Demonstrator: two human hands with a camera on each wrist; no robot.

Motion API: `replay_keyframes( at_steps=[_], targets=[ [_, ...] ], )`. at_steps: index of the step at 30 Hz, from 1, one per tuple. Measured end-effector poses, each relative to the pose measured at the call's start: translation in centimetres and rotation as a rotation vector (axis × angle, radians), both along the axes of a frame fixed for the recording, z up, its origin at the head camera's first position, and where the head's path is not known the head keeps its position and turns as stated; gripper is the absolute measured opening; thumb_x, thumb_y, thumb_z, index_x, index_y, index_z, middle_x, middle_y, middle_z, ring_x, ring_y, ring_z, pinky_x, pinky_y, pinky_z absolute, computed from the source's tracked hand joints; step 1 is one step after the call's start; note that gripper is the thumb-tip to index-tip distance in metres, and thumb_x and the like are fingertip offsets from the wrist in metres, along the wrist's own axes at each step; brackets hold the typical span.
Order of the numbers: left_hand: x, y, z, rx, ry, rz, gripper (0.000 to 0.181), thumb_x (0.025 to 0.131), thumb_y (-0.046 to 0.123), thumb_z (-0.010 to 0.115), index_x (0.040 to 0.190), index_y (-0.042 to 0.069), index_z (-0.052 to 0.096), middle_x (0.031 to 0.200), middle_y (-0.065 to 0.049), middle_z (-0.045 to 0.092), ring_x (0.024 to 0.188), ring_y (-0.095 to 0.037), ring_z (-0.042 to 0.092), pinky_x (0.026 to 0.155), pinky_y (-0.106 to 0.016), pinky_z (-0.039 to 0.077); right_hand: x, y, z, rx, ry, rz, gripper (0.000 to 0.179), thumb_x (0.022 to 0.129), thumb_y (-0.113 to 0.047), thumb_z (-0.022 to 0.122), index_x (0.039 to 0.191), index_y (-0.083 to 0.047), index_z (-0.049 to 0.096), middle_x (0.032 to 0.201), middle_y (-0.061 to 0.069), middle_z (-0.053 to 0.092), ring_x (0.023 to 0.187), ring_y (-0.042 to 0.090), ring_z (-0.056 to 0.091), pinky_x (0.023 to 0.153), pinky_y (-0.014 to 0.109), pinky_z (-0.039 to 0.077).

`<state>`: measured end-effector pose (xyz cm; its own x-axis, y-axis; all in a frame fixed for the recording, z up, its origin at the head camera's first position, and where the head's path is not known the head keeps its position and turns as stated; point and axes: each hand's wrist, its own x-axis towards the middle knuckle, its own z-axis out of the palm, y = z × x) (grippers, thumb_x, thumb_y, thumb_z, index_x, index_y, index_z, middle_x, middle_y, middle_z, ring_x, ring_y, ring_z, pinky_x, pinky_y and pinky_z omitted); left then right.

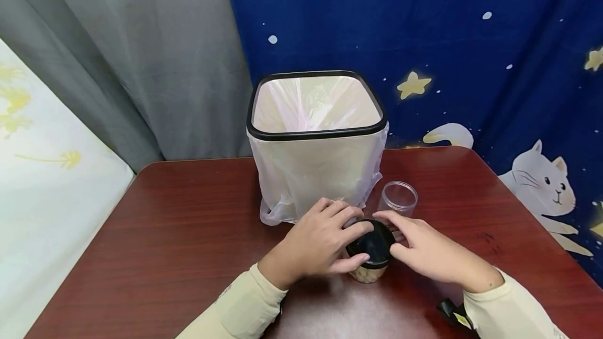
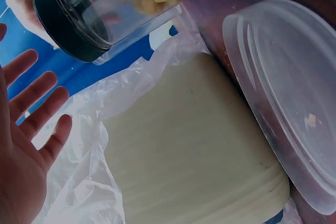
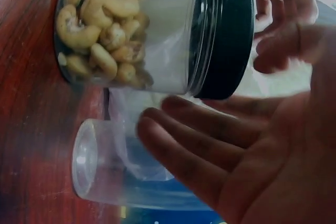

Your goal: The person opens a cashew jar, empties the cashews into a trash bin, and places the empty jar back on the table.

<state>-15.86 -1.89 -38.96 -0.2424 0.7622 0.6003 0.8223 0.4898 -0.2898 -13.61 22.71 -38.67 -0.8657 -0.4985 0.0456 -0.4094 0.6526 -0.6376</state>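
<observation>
A clear plastic jar of cashews [image 3: 105, 40] stands upright on the table, its black lid [image 1: 373, 245] on top. My left hand [image 1: 322, 242] hovers at the lid's left side. In the left wrist view its fingers [image 2: 39, 95] are spread and apart from the jar. From the right, my right hand [image 1: 421, 247] reaches around the lid, thumb near its edge. The right wrist view shows the right fingers [image 3: 205, 135] straight alongside the jar; contact with the lid cannot be told. An uncapped clear jar [image 1: 399, 198] stands just behind the right hand.
A cream bin [image 1: 311, 166] with a black rim and thin plastic liner stands at the table's back. The left wrist view shows a round translucent plastic piece [image 2: 289, 93] beside it. Under the right sleeve lies a black object [image 1: 449, 310]. Curtains [image 1: 179, 56] hang behind the table [image 1: 188, 229].
</observation>
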Motion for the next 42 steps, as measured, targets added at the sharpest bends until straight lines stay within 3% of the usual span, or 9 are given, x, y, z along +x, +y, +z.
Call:
replay_keyframes(
  at_steps=[8,11,16,22,33,42],
  targets=[
    [0.2,0.3,-0.4,-0.041,-0.029,0.008,0.046,0.091,0.058,0.054,0.119,0.025,0.067,0.116,0.004,0.065,0.108,-0.013,0.059,0.087,-0.033,0.047,-0.1,0.8,-0.3,0.066,-0.038,0.106,0.075,0.082,-0.01,0.068,0.148,-0.018,0.036,0.131,-0.006,0.061,0.109,0.003,0.06,0.092,0.024,0.05],
    [0.3,0.3,-0.5,-0.051,-0.036,0.014,0.047,0.091,0.059,0.055,0.12,0.025,0.067,0.118,0.004,0.065,0.109,-0.013,0.06,0.089,-0.033,0.047,-0.3,0.8,-0.7,0.053,-0.066,0.123,0.082,0.083,-0.023,0.075,0.151,-0.021,0.03,0.131,-0.008,0.059,0.108,0.001,0.059,0.092,0.023,0.05],
    [0.3,0.4,-0.6,-0.064,-0.082,0.031,0.048,0.091,0.059,0.055,0.123,0.025,0.065,0.12,0.004,0.063,0.11,-0.015,0.059,0.09,-0.034,0.047,-0.7,0.7,-1.4,0.001,-0.023,0.14,0.095,0.079,-0.043,0.082,0.152,-0.017,0.028,0.133,-0.003,0.061,0.113,0.003,0.06,0.093,0.022,0.051],
    [0.3,0.3,-0.8,-0.091,-0.146,0.064,0.049,0.091,0.059,0.055,0.127,0.026,0.063,0.122,0.003,0.062,0.11,-0.017,0.059,0.09,-0.036,0.047,-0.9,0.7,-1.8,-0.017,0.011,0.14,0.097,0.075,-0.043,0.085,0.15,-0.015,0.031,0.134,-0.001,0.061,0.115,0.005,0.06,0.094,0.023,0.051],
    [0.3,0.2,-0.9,-0.113,-0.18,0.065,0.053,0.091,0.064,0.055,0.125,0.025,0.064,0.118,0.002,0.063,0.104,-0.016,0.063,0.09,-0.036,0.047,-1.1,0.4,-2.5,-0.039,0.019,0.162,0.09,0.073,-0.037,0.088,0.144,-0.016,0.038,0.123,-0.001,0.066,0.102,0.003,0.063,0.086,0.023,0.053],
    [0.5,0.3,-1.0,-0.132,-0.187,0.081,0.051,0.09,0.063,0.056,0.123,0.026,0.065,0.115,0.004,0.064,0.101,-0.014,0.063,0.088,-0.034,0.047,-1.1,0.2,-2.7,-0.079,-0.043,0.16,0.088,0.073,-0.038,0.088,0.141,-0.014,0.038,0.121,0.001,0.066,0.099,0.003,0.065,0.083,0.022,0.054]
  ],
)
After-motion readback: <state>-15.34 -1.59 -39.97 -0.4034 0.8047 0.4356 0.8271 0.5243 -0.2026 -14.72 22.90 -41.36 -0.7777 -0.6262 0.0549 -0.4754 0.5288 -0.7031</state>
